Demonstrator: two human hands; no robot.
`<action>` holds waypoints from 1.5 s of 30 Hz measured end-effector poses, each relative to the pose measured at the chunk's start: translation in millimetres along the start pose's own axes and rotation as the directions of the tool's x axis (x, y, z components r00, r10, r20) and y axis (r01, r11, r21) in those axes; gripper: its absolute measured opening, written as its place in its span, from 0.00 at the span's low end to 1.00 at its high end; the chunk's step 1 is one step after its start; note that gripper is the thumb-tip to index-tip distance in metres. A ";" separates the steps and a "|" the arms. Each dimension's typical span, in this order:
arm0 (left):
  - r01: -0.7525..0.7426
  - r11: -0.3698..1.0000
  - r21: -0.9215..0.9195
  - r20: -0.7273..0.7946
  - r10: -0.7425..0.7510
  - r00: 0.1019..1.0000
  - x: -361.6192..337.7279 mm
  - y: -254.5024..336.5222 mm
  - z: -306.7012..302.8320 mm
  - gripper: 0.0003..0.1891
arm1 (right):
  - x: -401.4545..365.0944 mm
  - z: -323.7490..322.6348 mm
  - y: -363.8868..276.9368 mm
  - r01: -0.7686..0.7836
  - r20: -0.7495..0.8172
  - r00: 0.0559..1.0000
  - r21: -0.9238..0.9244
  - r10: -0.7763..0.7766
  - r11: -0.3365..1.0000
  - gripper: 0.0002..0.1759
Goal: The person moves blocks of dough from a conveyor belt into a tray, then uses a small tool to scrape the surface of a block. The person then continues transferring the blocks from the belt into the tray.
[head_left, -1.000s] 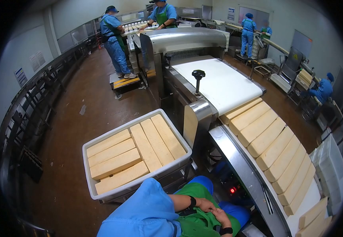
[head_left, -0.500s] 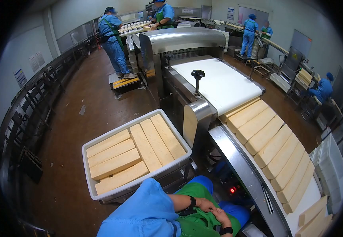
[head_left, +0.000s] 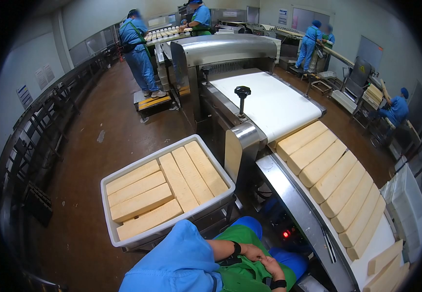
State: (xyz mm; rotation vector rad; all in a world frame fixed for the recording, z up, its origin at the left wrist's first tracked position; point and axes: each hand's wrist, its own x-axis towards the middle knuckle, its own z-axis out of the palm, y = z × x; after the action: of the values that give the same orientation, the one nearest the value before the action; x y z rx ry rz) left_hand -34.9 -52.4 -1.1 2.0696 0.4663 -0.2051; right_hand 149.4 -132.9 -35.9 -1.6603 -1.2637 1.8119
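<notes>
My left hand (head_left: 253, 253) and my right hand (head_left: 271, 266) rest together over my green apron (head_left: 242, 280), fingers drawn in and touching each other. I see nothing between them, though the inner fingers are hidden. A black band circles each wrist. Ahead to the left, a white plastic crate (head_left: 105, 204) holds several long pale-yellow blocks (head_left: 179, 177), apart from my hands. On my right, a row of similar blocks (head_left: 335, 182) lies side by side along a curved slope below the white conveyor belt (head_left: 269, 100). More blocks (head_left: 385, 258) lean at its lower end.
A steel machine hood (head_left: 225, 48) spans the belt, with a black knob (head_left: 242, 92) beside it. Below the slope's metal side (head_left: 293, 194) glows a red light (head_left: 286, 234). Stacked white crates (head_left: 408, 194) stand right. Co-workers (head_left: 140, 53) work at farther lines; another (head_left: 395, 109) sits far right.
My hands stay as they were. The blocks nearest the belt have shifted slightly. At far right, the seated co-worker has raised a long pale piece; a standing co-worker behind has leaned right.
</notes>
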 end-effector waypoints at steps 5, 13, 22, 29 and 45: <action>-0.014 1.000 0.001 -0.003 0.014 1.000 2.0 -2.9 1.1 0.21 | -0.5 0.5 -2.2 0.012 -0.020 1.000 -0.030 -0.012 0.999 0.14; 0.016 1.000 0.020 0.008 -0.016 1.000 -2.2 4.6 -3.7 0.21 | -3.4 0.7 -5.7 0.000 -0.013 1.000 -0.011 0.000 1.000 0.14; -0.020 1.000 0.009 -0.009 0.020 1.000 -4.9 7.1 -5.2 0.20 | -0.3 0.4 0.6 0.023 -0.011 1.000 0.020 -0.023 1.000 0.14; -0.021 1.000 -0.002 0.005 0.021 1.000 -4.5 6.6 -5.5 0.21 | -2.1 0.9 -2.1 0.012 -0.021 1.000 0.011 -0.011 1.000 0.14; -0.004 1.000 0.000 0.021 0.004 1.000 -3.9 8.0 -6.4 0.21 | -3.8 0.8 -2.9 0.030 0.000 1.000 0.050 -0.030 0.998 0.16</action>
State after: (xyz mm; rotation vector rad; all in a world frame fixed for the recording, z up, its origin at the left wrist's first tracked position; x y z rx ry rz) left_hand -35.5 -51.5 9.8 2.0662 0.4496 -0.2237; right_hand 148.7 -134.6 -31.4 -1.6059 -1.2271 1.8124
